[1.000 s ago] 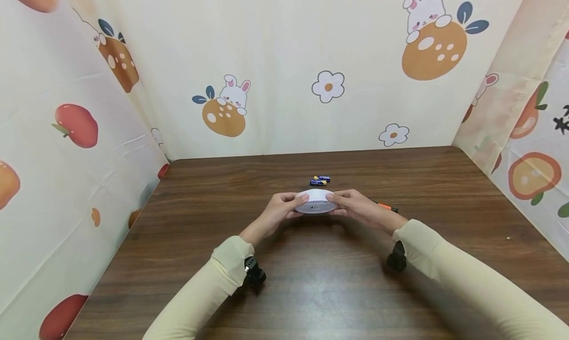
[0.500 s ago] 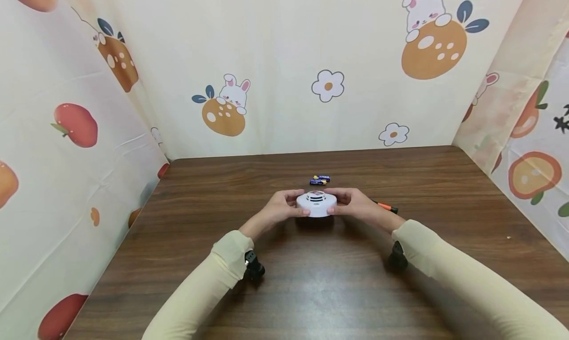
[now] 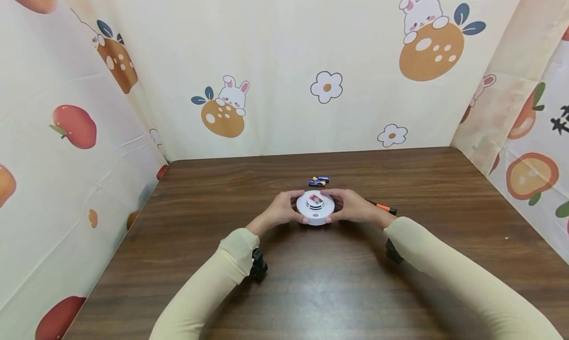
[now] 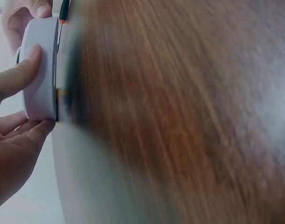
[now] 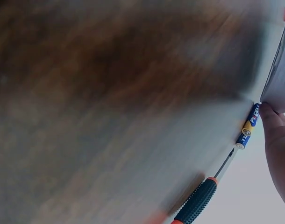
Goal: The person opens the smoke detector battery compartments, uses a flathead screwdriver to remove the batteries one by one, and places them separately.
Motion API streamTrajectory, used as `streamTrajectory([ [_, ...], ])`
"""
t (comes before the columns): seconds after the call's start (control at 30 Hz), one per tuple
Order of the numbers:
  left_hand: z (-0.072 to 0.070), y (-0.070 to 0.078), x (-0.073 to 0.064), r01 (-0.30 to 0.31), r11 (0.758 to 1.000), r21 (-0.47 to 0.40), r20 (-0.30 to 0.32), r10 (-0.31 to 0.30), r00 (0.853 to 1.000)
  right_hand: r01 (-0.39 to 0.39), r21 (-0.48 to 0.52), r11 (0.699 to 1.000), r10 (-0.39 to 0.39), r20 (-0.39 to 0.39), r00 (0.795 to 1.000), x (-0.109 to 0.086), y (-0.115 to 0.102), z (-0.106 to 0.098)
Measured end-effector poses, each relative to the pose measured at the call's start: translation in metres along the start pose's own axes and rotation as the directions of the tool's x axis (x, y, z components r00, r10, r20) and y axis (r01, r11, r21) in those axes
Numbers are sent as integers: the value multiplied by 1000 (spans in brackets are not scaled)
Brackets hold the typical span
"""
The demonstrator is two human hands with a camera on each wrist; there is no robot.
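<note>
A white round smoke detector (image 3: 316, 216) is held between both hands over the middle of the table. Its vented dome, with a red label on top, faces up in the head view. The left hand (image 3: 283, 209) grips the left edge, thumb at the near side and fingers behind. On the opposite edge the right hand (image 3: 353, 206) holds it the same way. In the left wrist view the smoke detector (image 4: 41, 84) appears edge-on, close over the table. Part of its rim (image 5: 279, 81) shows at the right wrist view's edge, above the right hand's fingers.
Two blue-and-yellow batteries (image 3: 317, 183) lie on the brown table (image 3: 222, 191) just beyond the smoke detector. A screwdriver (image 3: 386, 208) with an orange-and-black handle lies behind the right hand. Printed cloth (image 3: 284, 107) closes off the back and sides.
The smoke detector has been turned over: its flat base showed one second ago, and the domed side faces up now. Both hands have come slightly lower and nearer with it.
</note>
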State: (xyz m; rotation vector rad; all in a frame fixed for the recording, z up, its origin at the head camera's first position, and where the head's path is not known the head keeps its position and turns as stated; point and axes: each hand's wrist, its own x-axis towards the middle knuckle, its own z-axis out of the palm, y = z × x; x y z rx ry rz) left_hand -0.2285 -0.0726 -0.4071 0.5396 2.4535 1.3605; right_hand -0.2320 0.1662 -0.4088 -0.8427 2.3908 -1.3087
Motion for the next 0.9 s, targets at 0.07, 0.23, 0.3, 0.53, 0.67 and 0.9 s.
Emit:
streamTrajectory([
  [0.07, 1, 0, 0, 5, 999, 43, -4, -5, 1000, 3, -31, 1000, -2, 5, 1000, 2, 1, 0],
  [0.23, 4, -1, 0, 18, 993, 119, -23, -15, 1000, 26, -98, 995, -25, 17, 1000, 5, 3, 2],
  [0.3, 5, -1, -1, 19, 990, 140, -37, -14, 999, 39, -131, 991, -36, 21, 999, 5, 2, 3],
  [0.53, 8, -1, -4, 13, 985, 172, -76, 0, 997, 48, -218, 975, -45, 19, 999, 8, 3, 4],
  [0.67, 10, -1, -5, 4, 988, 156, -77, 8, 997, 53, -259, 965, -50, 18, 999, 7, 2, 3],
  [0.9, 6, 0, -21, -14, 986, 166, -62, 25, 998, 118, -347, 930, -119, 18, 993, -6, 5, -3],
])
